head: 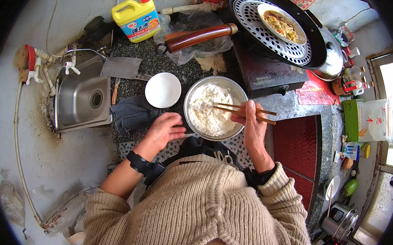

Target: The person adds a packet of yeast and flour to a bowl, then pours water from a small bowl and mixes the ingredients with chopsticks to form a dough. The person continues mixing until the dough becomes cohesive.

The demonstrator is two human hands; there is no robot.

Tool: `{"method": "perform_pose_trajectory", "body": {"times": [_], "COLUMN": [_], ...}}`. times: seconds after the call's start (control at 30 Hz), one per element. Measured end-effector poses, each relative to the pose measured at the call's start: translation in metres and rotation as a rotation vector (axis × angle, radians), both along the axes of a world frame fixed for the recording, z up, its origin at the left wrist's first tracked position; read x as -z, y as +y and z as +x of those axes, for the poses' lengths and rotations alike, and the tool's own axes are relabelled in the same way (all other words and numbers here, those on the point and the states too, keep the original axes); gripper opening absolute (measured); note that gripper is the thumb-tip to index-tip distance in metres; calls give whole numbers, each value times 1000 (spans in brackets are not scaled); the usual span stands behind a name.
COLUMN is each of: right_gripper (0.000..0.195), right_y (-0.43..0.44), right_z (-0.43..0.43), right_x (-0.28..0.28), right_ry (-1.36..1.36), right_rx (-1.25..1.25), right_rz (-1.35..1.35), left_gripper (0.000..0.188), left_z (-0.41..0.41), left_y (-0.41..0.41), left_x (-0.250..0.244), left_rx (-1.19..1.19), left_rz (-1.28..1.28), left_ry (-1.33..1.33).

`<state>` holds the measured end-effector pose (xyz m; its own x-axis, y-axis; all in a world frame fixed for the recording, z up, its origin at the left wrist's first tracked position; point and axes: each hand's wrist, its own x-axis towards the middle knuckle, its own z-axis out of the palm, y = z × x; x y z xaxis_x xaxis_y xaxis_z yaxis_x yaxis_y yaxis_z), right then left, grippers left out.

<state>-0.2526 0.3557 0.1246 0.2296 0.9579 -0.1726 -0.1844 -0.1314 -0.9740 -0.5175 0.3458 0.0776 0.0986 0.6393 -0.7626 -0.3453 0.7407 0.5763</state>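
A pair of wooden chopsticks (245, 109) is gripped in my right hand (253, 126), their tips in the flour (211, 110). The flour looks clumpy and fills much of a round metal bowl (187, 116) at the counter's front edge. My left hand (166, 129) hovers just left of the bowl, fingers loosely apart and somewhat blurred, holding nothing. Beyond that hand stands a white bowl (163, 90) with nothing visible inside. A dark grey cloth (134, 113) lies to its left on the granite counter.
A cleaver (121, 67) lies beside the stainless steel sink (78, 100). Behind stand a yellow detergent jug (135, 19) and a wok (319, 52) with a steamer rack (246, 15) holding a plate of food (282, 24). The wok's wooden handle (200, 37) juts left over the counter.
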Motion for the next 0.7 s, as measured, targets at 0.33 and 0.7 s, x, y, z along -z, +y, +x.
{"method": "perform_pose_trajectory", "body": {"times": [0.33, 0.7], "right_gripper": [35, 31], "right_y": [-5, 1], "right_z": [-16, 42], "right_x": [5, -16], "right_ry": [60, -383], "right_rx": [-169, -286], "right_rz": [-193, 36], "left_gripper": [14, 13], "left_z": [24, 21], "left_y": [9, 13], "left_x": [-3, 1], "left_rx": [202, 246], "left_rz": [190, 212], "left_ry": [88, 83]}}
